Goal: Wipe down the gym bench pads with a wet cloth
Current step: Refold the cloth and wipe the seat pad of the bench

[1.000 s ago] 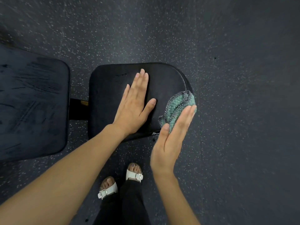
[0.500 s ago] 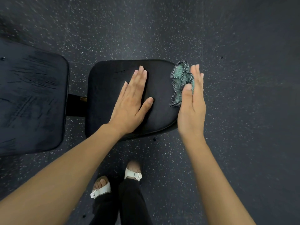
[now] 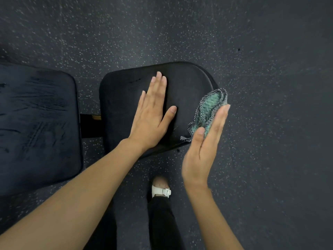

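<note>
A black seat pad (image 3: pixel 187 87) fills the middle of the head view. My left hand (image 3: pixel 153 112) rests flat on its top, fingers straight and together, thumb out. A teal cloth with a checked edge (image 3: pixel 209 110) is bunched against the pad's right side edge. My right hand (image 3: pixel 205 139) presses it there with straight fingers, thumb lying along the cloth's near end. To the left lies a larger black back pad (image 3: pixel 36 123) with damp streaks on it.
A dark metal frame bar (image 3: pixel 90 125) joins the two pads. Speckled dark rubber floor (image 3: pixel 270 105) lies all round. My foot in a white sandal (image 3: pixel 161 190) and black trouser legs stand just below the seat pad.
My right hand has slid the cloth back down the seat pad's right edge toward me, after reaching the far corner half a second ago. The left hand has stayed flat on the pad.
</note>
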A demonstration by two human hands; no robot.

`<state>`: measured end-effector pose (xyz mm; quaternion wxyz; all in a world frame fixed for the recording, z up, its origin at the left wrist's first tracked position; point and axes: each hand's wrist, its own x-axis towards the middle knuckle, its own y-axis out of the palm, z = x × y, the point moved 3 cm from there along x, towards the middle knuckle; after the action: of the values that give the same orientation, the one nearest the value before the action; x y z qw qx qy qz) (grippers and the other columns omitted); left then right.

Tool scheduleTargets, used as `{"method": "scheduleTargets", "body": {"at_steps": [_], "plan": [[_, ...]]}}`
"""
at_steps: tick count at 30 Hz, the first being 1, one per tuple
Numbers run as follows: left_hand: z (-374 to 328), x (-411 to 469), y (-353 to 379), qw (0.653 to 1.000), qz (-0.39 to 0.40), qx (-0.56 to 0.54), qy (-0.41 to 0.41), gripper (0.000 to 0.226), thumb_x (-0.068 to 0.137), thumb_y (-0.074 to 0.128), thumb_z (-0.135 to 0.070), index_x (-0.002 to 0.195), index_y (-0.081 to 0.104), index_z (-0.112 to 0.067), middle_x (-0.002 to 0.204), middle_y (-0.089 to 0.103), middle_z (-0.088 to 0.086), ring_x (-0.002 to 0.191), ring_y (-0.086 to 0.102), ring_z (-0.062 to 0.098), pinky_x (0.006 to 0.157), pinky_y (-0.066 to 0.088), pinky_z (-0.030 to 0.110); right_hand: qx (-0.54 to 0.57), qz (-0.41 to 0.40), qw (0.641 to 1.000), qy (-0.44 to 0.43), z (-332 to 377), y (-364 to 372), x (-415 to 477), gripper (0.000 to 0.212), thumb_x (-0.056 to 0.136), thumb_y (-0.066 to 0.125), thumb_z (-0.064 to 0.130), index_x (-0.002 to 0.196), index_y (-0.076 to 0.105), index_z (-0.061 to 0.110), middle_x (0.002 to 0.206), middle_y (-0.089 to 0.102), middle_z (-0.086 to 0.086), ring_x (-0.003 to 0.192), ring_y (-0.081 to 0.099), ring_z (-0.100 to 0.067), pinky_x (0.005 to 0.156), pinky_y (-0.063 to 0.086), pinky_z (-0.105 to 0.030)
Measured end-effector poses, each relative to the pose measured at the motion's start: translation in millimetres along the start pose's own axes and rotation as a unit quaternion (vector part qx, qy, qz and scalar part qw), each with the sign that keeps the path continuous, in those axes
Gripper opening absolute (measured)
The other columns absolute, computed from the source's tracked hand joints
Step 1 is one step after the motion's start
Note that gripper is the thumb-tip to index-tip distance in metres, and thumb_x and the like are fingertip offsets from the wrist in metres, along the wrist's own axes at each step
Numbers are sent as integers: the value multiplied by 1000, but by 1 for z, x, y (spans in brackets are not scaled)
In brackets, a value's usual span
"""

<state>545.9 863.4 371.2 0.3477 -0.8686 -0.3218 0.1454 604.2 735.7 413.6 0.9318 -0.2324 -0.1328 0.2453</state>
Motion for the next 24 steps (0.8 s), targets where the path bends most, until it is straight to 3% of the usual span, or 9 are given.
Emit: {"method": "scheduleTargets", "body": {"at_steps": [4,11,18,24], "plan": [[5,0,-6,999,31,4,23,71,102,21,-49,158,-2,-13,166,-9,4,152,-12,10,122,-6,31,-15,-67,996,48,8,23,-32,55,104,29,8,153,5,1,163,-2,-8,152,0,-22,124,9,-39],[10,1,-4,998,36,17,43,69,102,20,-49,154,-10,-16,162,-17,-4,151,-16,8,122,-8,29,-20,-105,991,86,14,22,-11,54,105,27,20,153,4,20,165,4,-2,152,3,-12,122,7,-27],[12,1,-2,998,26,17,45,69,102,23,-47,156,-5,-13,161,-15,-5,151,-14,9,123,-5,32,17,-86,991,104,13,9,16,50,106,25,21,153,10,25,164,12,4,151,7,-8,123,11,-32],[14,1,-1,999,10,17,51,69,102,24,-45,157,-1,-11,163,-11,-4,152,-10,11,124,-3,33,4,-46,997,61,12,1,32,48,107,26,20,154,15,20,164,16,2,151,7,-10,124,11,-39]]}}
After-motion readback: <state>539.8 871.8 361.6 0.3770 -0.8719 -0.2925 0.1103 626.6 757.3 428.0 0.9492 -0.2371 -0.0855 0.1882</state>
